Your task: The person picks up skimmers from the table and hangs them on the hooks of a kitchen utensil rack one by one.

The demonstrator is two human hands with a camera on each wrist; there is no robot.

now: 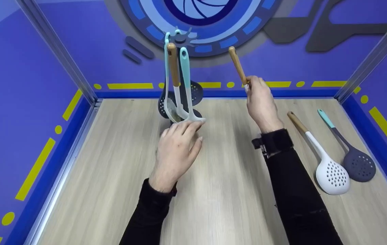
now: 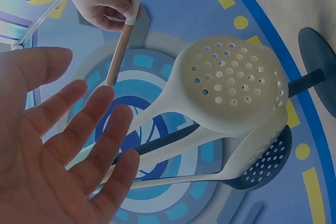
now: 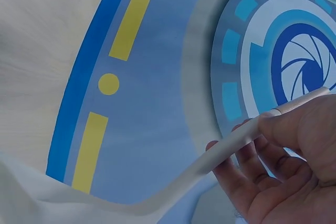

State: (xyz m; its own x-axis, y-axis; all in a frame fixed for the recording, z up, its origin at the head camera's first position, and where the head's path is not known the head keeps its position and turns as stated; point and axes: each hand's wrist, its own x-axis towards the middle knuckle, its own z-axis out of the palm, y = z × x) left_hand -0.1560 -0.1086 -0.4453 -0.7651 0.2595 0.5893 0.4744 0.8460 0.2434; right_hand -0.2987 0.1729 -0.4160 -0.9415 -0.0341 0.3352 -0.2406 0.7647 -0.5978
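Observation:
My right hand (image 1: 261, 102) grips the pale shaft of a wooden-handled white utensil (image 1: 237, 64), handle up. In the right wrist view, its pale shaft (image 3: 226, 148) runs toward a broad head cut off at the lower left, so its kind cannot be told. My left hand (image 1: 178, 149) has its fingers spread, in front of the utensils hanging on a dark carousel rack (image 1: 180, 40). Nearest it hangs a white skimmer (image 2: 231, 77) with a turquoise handle (image 1: 185, 68); the left wrist view shows a gap between them. Behind hang a wooden-handled white utensil (image 1: 173, 64) and a dark skimmer (image 2: 265, 161).
On the right of the wooden table (image 1: 210, 204) lie a white skimmer with a wooden handle (image 1: 332, 177) and a dark skimmer with a turquoise handle (image 1: 359, 165). Blue patterned panels (image 1: 88, 41) with metal corner posts enclose the back and sides. The rack's dark base (image 2: 320, 66) stands behind the utensils.

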